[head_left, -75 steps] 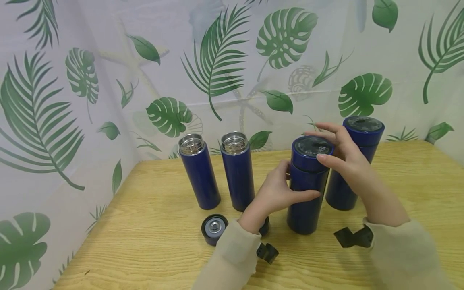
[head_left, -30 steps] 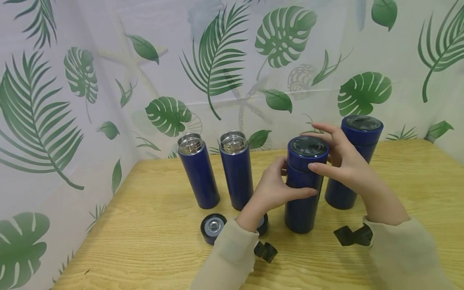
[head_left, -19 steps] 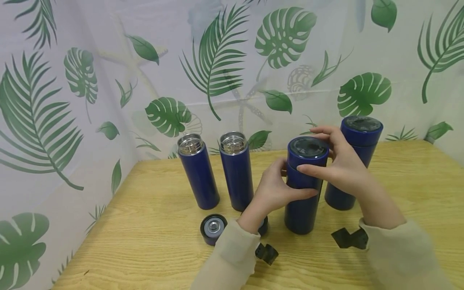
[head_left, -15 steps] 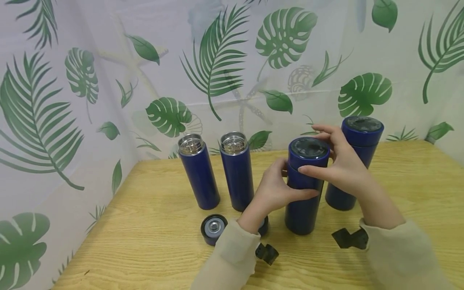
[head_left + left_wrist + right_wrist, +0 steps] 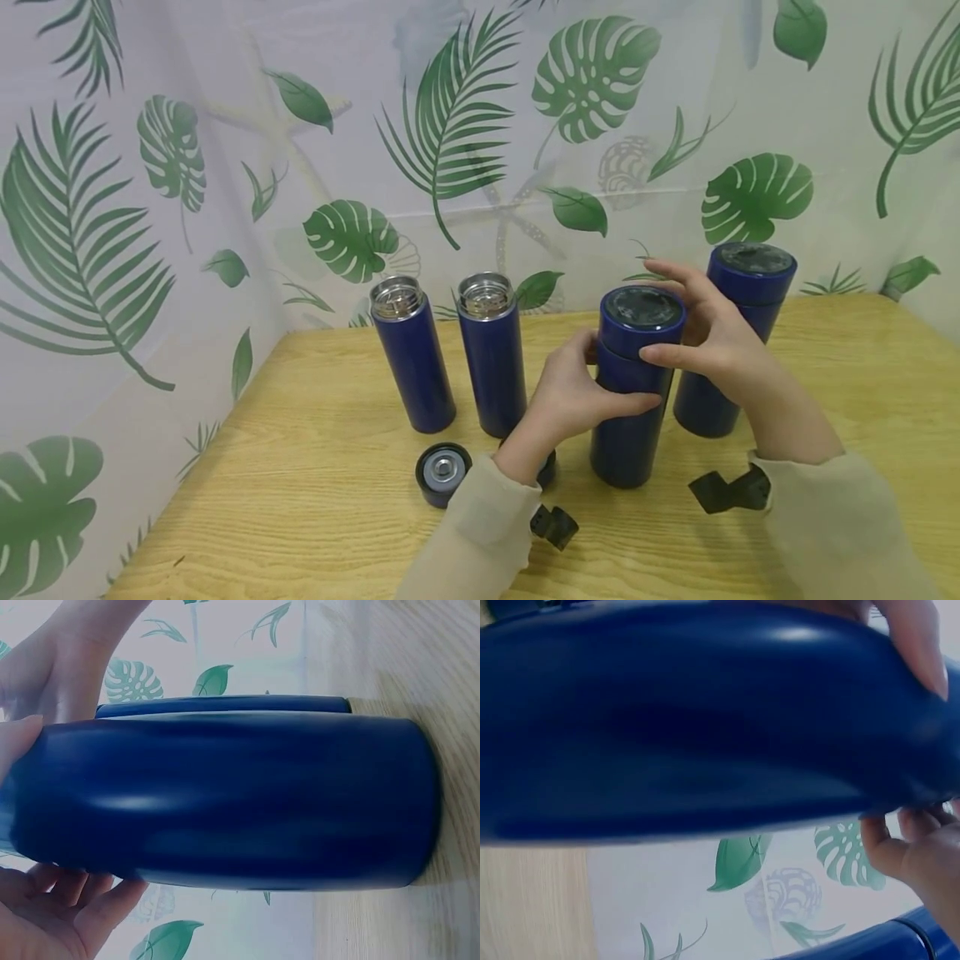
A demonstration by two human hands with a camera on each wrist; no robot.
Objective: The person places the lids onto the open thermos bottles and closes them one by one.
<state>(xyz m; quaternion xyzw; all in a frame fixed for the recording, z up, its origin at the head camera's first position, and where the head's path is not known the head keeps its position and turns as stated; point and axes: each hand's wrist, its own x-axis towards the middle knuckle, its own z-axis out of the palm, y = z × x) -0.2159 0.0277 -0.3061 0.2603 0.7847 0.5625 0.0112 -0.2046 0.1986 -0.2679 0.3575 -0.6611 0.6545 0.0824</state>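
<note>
A dark blue vacuum flask [image 5: 624, 454] stands on the table, its glossy black-topped lid [image 5: 622, 337] seated on the body. My left hand [image 5: 566, 387] grips the upper body, thumb across the front and fingers round the far side. Higher up, my right hand [image 5: 720, 346] grips the lid, its thumb at the front near the seam and its other fingers behind. Smooth blue flask wall [image 5: 262, 802] fills the middle of the left wrist view, with fingertips at its top end. The right wrist view shows the same flask [image 5: 690, 735] close up.
Two lidless blue flasks [image 5: 412, 367] with bare steel necks stand to the left. One upturned lid [image 5: 442, 471] lies before them; a second lid [image 5: 549, 473] is partly hidden by my left sleeve. Another lidded flask [image 5: 708, 396] stands just behind my right hand. Patterned cloth backs the table.
My right thumb has slid leftward round the lid and then come back right a little. The gripped flask has shifted slightly left since the first frame. My left hand keeps its grip.
</note>
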